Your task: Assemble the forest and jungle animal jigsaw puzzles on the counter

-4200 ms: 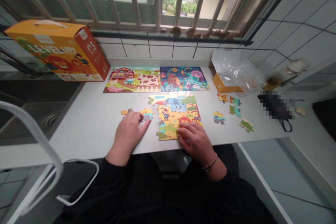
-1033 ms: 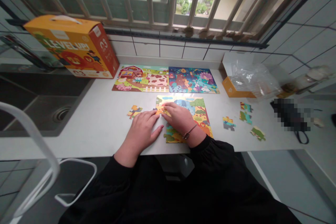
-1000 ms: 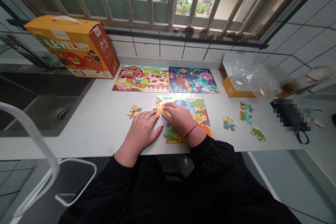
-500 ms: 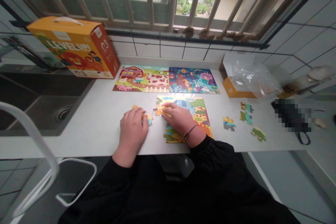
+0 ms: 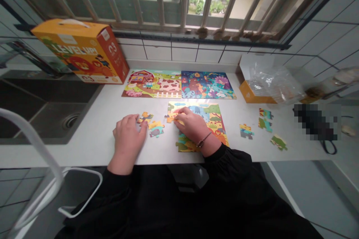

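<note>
My left hand (image 5: 128, 136) rests on the counter, thumb apart from its fingers, its fingertips at the edge of a loose puzzle piece (image 5: 146, 117). Just right of it lies another loose piece with a grey shape (image 5: 156, 129). My right hand (image 5: 191, 125) is over the left part of a partly assembled animal puzzle (image 5: 213, 110), its fingers pinched on an orange-yellow piece (image 5: 170, 117) at the puzzle's left edge. The hand and wrist cover the middle of that puzzle.
Behind are a farm puzzle (image 5: 153, 84) and a dark forest puzzle (image 5: 208, 85). Several loose pieces (image 5: 246, 131) lie at right, near an open box with plastic (image 5: 258, 95). An orange box (image 5: 84, 52) stands beside the sink (image 5: 56, 119).
My left hand has moved left and opened, uncovering the two loose pieces beside it. My right hand has stayed nearly in place.
</note>
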